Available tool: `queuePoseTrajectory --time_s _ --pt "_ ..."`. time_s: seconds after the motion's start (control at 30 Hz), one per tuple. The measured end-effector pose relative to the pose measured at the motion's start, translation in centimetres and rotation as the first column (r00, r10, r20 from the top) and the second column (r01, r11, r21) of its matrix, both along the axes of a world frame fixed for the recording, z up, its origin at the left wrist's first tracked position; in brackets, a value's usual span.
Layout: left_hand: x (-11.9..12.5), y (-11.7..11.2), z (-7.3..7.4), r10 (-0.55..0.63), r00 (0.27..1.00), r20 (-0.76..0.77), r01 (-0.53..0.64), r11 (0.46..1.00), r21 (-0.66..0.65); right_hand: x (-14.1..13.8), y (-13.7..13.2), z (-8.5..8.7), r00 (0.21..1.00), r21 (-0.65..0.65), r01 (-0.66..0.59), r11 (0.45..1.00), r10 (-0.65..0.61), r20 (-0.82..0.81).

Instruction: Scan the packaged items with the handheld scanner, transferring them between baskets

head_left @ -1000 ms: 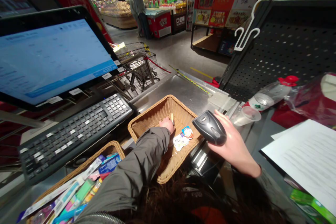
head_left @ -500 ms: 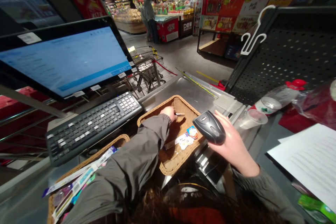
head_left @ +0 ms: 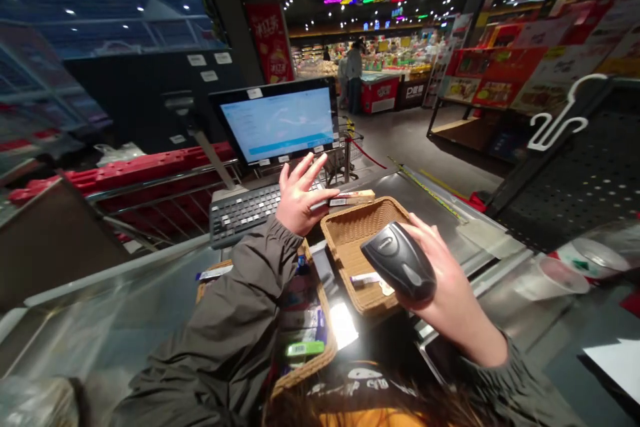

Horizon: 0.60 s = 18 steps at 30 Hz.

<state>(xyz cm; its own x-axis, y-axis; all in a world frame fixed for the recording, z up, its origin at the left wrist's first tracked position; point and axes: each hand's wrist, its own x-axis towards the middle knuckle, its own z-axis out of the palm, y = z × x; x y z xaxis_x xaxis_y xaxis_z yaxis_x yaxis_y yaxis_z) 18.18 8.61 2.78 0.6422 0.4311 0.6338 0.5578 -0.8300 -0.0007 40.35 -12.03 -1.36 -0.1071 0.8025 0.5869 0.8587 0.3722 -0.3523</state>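
My left hand (head_left: pixel 299 195) is raised above the keyboard (head_left: pixel 250 211) and pinches a slim brown packet (head_left: pixel 350 199) between thumb and forefinger, the other fingers spread. My right hand (head_left: pixel 440 280) grips a dark handheld barcode scanner (head_left: pixel 399 260), held over the near edge of a wicker basket (head_left: pixel 350 235). The packet hangs over the basket's far rim. A few small packets (head_left: pixel 367 278) lie inside that basket.
A till screen (head_left: pixel 280 121) glows behind the keyboard. A second wicker basket (head_left: pixel 306 340) of mixed packets sits under my left forearm. A clear plastic cup (head_left: pixel 550 277) lies at right on the steel counter (head_left: pixel 435 207). A black perforated panel (head_left: pixel 575 180) stands right; people stand far back.
My left hand has lifted out of the basket with the brown packet and now hovers over the keyboard. My view has tilted up and back. The scanner hand has stayed about where it was.
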Motion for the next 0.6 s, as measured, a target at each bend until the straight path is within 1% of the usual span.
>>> queuePoseTrajectory --time_s 0.17,0.3,0.43,0.6 --pt "-6.2 -2.2 -0.4 0.120 0.993 0.016 -0.120 0.993 -0.008 -4.0 0.4 0.5 0.989 -0.025 -0.141 0.990 0.142 0.045" --pt "-9.7 -3.3 -0.8 0.170 0.985 0.029 -0.170 0.985 -0.013 -6.3 0.5 0.7 0.976 -0.045 -0.209 0.977 0.212 0.057" --pt "-12.0 -4.0 -1.1 0.192 0.980 0.053 -0.192 0.981 -0.012 -7.7 0.3 0.7 0.965 -0.057 -0.250 0.967 0.254 0.067" --pt "-13.5 -4.6 -1.3 0.211 0.976 0.055 -0.209 0.977 -0.034 -8.8 0.0 0.6 0.960 -0.060 -0.269 0.961 0.273 0.061"
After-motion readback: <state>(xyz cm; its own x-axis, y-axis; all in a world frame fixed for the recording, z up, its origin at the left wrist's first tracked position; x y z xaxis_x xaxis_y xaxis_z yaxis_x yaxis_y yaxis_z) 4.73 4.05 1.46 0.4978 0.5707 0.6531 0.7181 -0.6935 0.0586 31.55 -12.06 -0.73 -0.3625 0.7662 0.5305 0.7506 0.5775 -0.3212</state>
